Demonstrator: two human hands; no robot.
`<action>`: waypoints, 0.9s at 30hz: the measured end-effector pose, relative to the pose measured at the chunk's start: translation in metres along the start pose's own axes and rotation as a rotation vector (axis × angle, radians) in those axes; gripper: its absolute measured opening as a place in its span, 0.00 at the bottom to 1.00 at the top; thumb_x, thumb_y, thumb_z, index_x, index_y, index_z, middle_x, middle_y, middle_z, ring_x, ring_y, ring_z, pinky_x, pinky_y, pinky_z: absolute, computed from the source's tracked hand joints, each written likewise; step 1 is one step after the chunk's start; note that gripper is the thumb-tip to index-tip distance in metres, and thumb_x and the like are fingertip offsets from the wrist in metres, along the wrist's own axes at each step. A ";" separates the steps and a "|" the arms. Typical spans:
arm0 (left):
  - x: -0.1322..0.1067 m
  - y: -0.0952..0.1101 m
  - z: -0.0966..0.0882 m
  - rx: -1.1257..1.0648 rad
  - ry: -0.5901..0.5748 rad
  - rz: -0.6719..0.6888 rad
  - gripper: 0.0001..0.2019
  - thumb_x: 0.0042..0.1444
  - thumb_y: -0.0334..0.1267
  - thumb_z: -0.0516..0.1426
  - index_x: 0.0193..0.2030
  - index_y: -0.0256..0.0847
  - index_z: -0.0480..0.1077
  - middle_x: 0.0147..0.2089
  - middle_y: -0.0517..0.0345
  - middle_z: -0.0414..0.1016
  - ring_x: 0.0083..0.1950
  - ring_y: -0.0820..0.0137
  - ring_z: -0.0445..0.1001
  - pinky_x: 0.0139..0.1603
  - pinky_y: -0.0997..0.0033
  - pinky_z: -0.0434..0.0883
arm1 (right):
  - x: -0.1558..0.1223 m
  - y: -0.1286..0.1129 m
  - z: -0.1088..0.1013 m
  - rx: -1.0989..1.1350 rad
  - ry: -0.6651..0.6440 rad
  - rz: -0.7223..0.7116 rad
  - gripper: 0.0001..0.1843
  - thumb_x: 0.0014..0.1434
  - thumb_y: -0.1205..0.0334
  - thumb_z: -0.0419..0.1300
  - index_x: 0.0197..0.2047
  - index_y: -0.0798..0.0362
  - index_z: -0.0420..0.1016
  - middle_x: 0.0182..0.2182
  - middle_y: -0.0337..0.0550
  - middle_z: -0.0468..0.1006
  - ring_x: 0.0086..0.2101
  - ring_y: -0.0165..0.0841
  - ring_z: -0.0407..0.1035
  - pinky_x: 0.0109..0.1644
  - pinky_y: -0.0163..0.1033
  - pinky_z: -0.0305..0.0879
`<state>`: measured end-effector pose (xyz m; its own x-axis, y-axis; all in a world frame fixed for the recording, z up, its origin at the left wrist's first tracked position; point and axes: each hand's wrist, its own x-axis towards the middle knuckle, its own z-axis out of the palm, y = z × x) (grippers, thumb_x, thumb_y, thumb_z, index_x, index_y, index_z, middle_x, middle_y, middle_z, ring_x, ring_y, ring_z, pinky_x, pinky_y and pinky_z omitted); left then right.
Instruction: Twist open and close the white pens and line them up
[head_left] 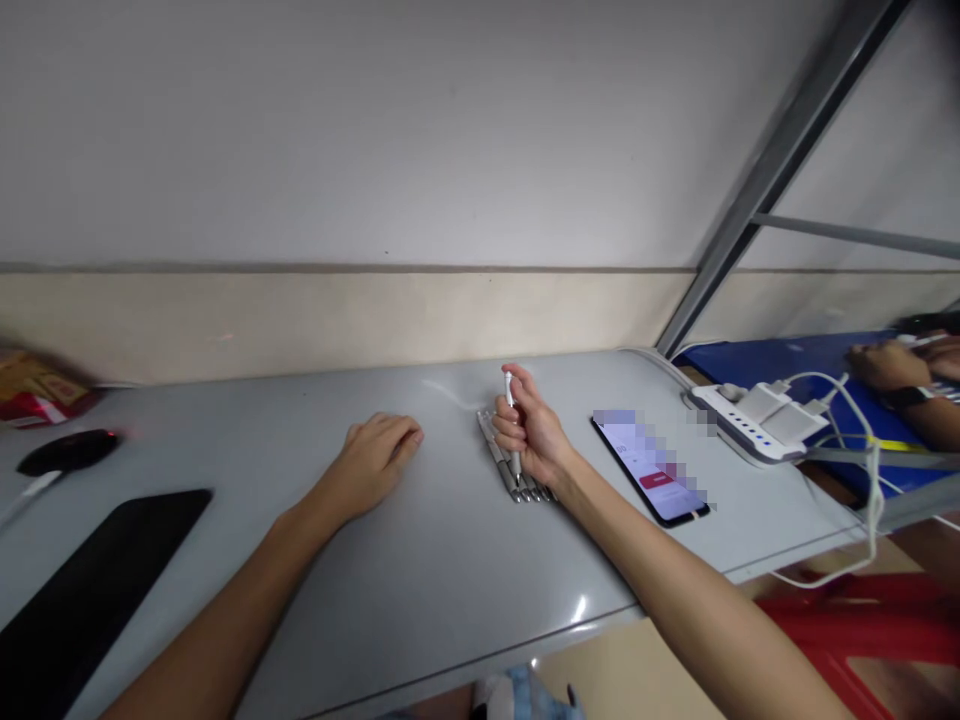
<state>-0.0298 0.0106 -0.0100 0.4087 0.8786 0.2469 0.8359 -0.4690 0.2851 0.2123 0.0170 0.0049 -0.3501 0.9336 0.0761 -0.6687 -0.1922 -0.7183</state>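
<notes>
My right hand (pixel 529 430) is closed in a fist around a silver-white pen (pixel 515 465), held nearly upright with its tip pointing down. The thumb is at the pen's top end. Beneath and beside this fist, several similar grey pens (pixel 491 440) lie side by side on the grey table (pixel 442 560); the hand partly hides them. To the left, my left hand (pixel 381 455) rests palm down on the tabletop, its fingers loosely curled together, with no object seen in it. Bare table separates it from the pens.
A lit phone (pixel 649 470) lies right of the pens, near a white power strip (pixel 750 425) with plugs and cables. On the left are a black mat-like slab (pixel 105 590), a black mouse (pixel 67 453) and a red-yellow packet (pixel 41 390). Another person's hand (pixel 889 368) shows far right.
</notes>
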 end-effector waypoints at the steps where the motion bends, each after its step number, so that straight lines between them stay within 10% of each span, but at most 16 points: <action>1: 0.000 0.000 0.000 -0.001 0.003 0.000 0.17 0.66 0.47 0.43 0.40 0.42 0.68 0.40 0.56 0.74 0.44 0.64 0.68 0.48 0.61 0.61 | 0.000 0.000 0.001 -0.010 0.003 0.000 0.15 0.61 0.53 0.58 0.51 0.38 0.61 0.20 0.28 0.52 0.17 0.22 0.38 0.18 0.27 0.33; 27: -0.002 0.001 0.001 -0.027 0.014 0.009 0.17 0.65 0.47 0.43 0.39 0.43 0.69 0.41 0.55 0.74 0.45 0.64 0.68 0.50 0.59 0.59 | -0.003 0.002 0.009 -0.077 0.048 0.006 0.15 0.59 0.49 0.59 0.45 0.43 0.61 0.19 0.26 0.53 0.16 0.22 0.39 0.17 0.27 0.33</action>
<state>-0.0294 0.0087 -0.0113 0.4109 0.8730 0.2626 0.8219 -0.4794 0.3078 0.2060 0.0112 0.0088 -0.3209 0.9463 0.0392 -0.6136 -0.1762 -0.7697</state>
